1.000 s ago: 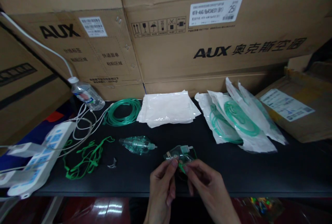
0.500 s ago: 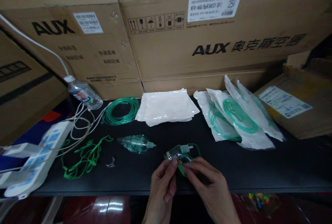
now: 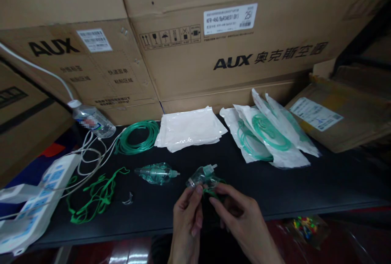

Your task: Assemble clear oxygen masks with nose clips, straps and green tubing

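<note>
A clear green-tinted oxygen mask (image 3: 200, 175) is held low over the front of the black tabletop, its pale connector tilted up to the right. Thumb and fingers of my left hand (image 3: 188, 215) are closed on the near edge of the mask. On its right side, my right hand (image 3: 244, 215) has thumb and index finger around a thin green elastic strap (image 3: 210, 192); the exact contact is partly hidden. To the left lies a second oxygen mask (image 3: 157, 173), flat on the table. Farther left are a tangle of green elastic straps (image 3: 97, 194) and small clear curved pieces (image 3: 128, 199).
Coiled green tubing (image 3: 137, 137), stacked white packets (image 3: 191, 129) and bagged tubing (image 3: 259, 135) lie along the back. At left are a power strip (image 3: 51, 190), white cables and a plastic bottle (image 3: 93, 121). Large cardboard boxes (image 3: 183, 68) stand behind; another carton (image 3: 330, 113) is at right.
The view has tilted and shifted slightly. The mask has turned a little in my left hand. My right thumb and index finger have parted somewhat beside the strap.
</note>
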`<state>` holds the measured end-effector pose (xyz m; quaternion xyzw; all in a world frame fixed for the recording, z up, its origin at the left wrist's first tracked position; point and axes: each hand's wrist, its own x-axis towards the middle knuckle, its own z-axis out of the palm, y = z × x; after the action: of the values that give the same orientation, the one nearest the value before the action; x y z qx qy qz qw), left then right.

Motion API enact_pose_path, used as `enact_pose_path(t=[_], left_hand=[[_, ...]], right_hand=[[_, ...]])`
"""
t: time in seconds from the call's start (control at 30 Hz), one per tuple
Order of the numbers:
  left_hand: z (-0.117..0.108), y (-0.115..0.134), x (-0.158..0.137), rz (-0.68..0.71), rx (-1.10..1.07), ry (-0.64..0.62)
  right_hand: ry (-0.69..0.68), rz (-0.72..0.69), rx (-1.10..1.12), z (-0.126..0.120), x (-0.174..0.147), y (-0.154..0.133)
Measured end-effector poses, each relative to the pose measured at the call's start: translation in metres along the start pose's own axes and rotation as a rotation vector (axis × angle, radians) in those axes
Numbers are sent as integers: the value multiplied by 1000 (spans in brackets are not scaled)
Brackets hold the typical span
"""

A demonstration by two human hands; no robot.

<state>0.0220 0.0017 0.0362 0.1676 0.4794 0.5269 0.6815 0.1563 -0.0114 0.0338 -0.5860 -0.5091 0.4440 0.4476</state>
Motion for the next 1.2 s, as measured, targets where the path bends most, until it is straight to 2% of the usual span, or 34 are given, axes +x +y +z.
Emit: enact_pose_path(t=[0.1,0.27,0.4,0.6,0.67,0.8,0.83,0.9,1.0,1.1,1.2], left_hand=[[-3,-7,5,13,-17,-30],[-3,-12,5,19,0,-10],[-8,-10,-1,76,40,22],[-17,9,-9,218,2,96],[-13,14,-10,187,-71,68],[-3,12,-5,10,-226,5],[-2,11,-2,-25,-248,-9],[0,8,3,-61,-268,-36],[4,8,11,-54,-247,-52],[9,10,15,-8,-162,-47],[10,9,18,97,1,-54]], right_hand=[[-56,25,101,4,-1,4],[54,-206,-1,8,1,4],[136,-326,-67,5,1,7],[299,-318,-196,-7,6,29],[323,-315,-224,-9,6,31],[388,-335,-255,-13,2,15],[365,-342,-247,-15,1,8],[228,-346,-195,-16,1,-6],[46,-305,-108,-14,2,-20],[62,-238,-100,-5,7,-22],[82,-199,-98,0,14,-16]])
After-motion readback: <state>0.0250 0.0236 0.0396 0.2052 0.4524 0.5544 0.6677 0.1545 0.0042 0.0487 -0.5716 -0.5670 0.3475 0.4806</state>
